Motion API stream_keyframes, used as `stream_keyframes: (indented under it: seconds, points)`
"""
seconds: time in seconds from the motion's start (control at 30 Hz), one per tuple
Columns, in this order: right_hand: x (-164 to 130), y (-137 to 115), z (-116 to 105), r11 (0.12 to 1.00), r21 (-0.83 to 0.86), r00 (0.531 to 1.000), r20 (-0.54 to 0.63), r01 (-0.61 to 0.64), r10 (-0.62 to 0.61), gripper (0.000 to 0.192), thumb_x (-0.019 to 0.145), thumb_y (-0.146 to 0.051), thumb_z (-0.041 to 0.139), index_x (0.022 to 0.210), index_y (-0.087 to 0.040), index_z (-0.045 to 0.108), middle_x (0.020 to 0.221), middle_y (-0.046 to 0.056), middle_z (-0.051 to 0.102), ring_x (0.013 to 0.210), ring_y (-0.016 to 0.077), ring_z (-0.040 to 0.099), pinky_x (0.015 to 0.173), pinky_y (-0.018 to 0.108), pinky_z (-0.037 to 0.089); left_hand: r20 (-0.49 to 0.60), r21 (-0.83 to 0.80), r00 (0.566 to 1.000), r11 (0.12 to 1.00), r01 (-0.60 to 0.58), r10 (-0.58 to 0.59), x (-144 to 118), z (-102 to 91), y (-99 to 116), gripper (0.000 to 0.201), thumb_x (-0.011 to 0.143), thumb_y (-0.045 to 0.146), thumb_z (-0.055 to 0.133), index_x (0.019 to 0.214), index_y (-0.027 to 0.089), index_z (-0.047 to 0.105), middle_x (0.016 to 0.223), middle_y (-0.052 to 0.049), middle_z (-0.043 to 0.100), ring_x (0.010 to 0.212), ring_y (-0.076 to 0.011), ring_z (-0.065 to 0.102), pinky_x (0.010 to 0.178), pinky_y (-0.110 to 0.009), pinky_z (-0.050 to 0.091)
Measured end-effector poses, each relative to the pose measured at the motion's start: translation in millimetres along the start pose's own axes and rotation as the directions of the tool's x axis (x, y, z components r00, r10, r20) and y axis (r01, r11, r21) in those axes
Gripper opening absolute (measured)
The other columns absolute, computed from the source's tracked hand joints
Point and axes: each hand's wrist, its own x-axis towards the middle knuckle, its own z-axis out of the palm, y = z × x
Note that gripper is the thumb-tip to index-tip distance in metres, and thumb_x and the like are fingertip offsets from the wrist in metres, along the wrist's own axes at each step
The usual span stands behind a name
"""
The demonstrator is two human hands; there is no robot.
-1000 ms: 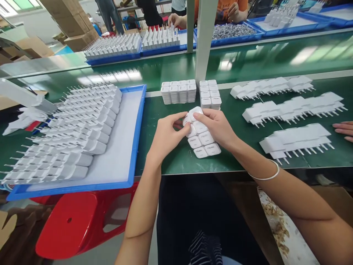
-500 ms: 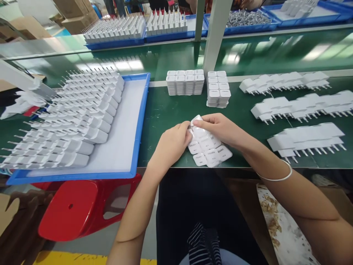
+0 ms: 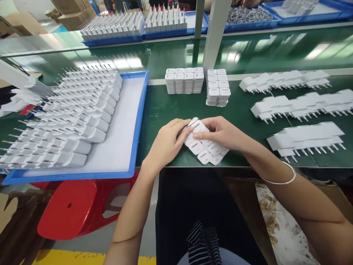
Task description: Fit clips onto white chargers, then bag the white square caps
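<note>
Hands (image 3: 167,142), both clamped on thin white sheets (image 3: 197,148) of rounded squares (image 3: 204,156), dark lettering (image 3: 196,125); glossy green tabletop (image 3: 162,106) beneath

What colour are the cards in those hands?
The cards are white with dark lettering, seen best in the head view.

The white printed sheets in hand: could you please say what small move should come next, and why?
I'd probably align the white printed sheets, since their near edges look fanned while the left hand and right hand hold the far end.
</note>
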Motion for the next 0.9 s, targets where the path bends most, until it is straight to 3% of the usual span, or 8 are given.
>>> stream_keyframes:
  seconds: [0.17, 0.43, 0.6, 0.73, 0.83, 0.9]
  points:
    - [-5.5, -4.2, -5.9, 0.999, -0.027, 0.994, 0.108, 0.028, -0.025, 0.021, 0.077, -0.037, 0.075, 0.086, -0.018, 0.075, 0.08, 0.002, 0.072, 0.067, 0.0165, 0.064, 0.056, 0.025, 0.047, 0.083, -0.242, 0.994, 0.967, 0.085, -0.067, -0.4, -9.7, 4.1, 0.026, 0.096, 0.036, 0.053, 0.109, 0.025, 0.073, 0.104, -0.002, 0.075, 0.091, -0.0178, 0.068, 0.077, -0.027, 0.051]
    - [-8.7, -5.8, -10.7, 1.0, 0.011, 0.981, 0.195, 0.019, -0.02, 0.024, 0.077, -0.038, 0.075, 0.088, -0.017, 0.074, 0.078, 0.002, 0.072, 0.066, 0.0149, 0.066, 0.054, 0.023, 0.048, 0.187, -0.345, 0.979, 0.927, 0.144, -0.083, -0.8, -9.9, 5.4, 0.033, 0.098, 0.039, 0.049, 0.106, 0.02, 0.074, 0.092, -0.003, 0.073, 0.081, -0.0161, 0.063, 0.071, -0.025, 0.047]
    - [-9.0, -6.9, -12.2, 1.0, 0.011, 0.982, 0.189, -0.01, 0.008, 0.025, 0.076, -0.037, 0.076, 0.087, -0.015, 0.073, 0.076, 0.001, 0.07, 0.064, 0.0135, 0.063, 0.053, 0.022, 0.046, 0.192, -0.42, 0.974, 0.887, 0.192, -0.12, -0.4, -3.3, 0.7, 0.036, 0.098, 0.042, 0.047, 0.09, 0.016, 0.07, 0.078, -0.002, 0.064, 0.073, -0.0135, 0.055, 0.065, -0.024, 0.042]
    - [-8.3, -5.8, -11.9, 0.999, 0.035, 0.981, 0.191, -0.021, 0.014, 0.023, 0.075, -0.036, 0.076, 0.085, -0.016, 0.072, 0.076, 0.001, 0.069, 0.062, 0.0126, 0.062, 0.053, 0.022, 0.045, 0.111, -0.35, 0.985, 0.922, 0.163, -0.132, 1.1, 0.6, 0.7, 0.041, 0.099, 0.041, 0.044, 0.068, 0.016, 0.053, 0.063, 0.002, 0.047, 0.059, -0.0099, 0.04, 0.056, -0.025, 0.033]
    - [-6.9, -2.9, -11.2, 0.997, 0.071, 0.981, 0.193, -0.039, 0.024, 0.023, 0.075, -0.036, 0.076, 0.085, -0.016, 0.071, 0.078, 0.001, 0.07, 0.063, 0.0127, 0.063, 0.054, 0.023, 0.046, -0.015, -0.175, 0.994, 0.979, 0.102, -0.106, 4.4, 1.9, 2.4, 0.04, 0.099, 0.035, 0.043, 0.063, 0.018, 0.039, 0.058, 0.003, 0.039, 0.055, -0.0095, 0.033, 0.054, -0.026, 0.028]
    - [-5.5, -0.7, -10.8, 0.993, 0.101, 0.98, 0.194, -0.055, 0.034, 0.022, 0.074, -0.035, 0.077, 0.084, -0.017, 0.07, 0.078, 0.0, 0.07, 0.063, 0.0125, 0.062, 0.055, 0.023, 0.046, -0.07, -0.028, 0.995, 0.997, 0.075, -0.077, 7.6, 2.6, 3.1, 0.037, 0.099, 0.029, 0.041, 0.064, 0.018, 0.038, 0.058, 0.003, 0.041, 0.054, -0.0098, 0.034, 0.054, -0.027, 0.027]
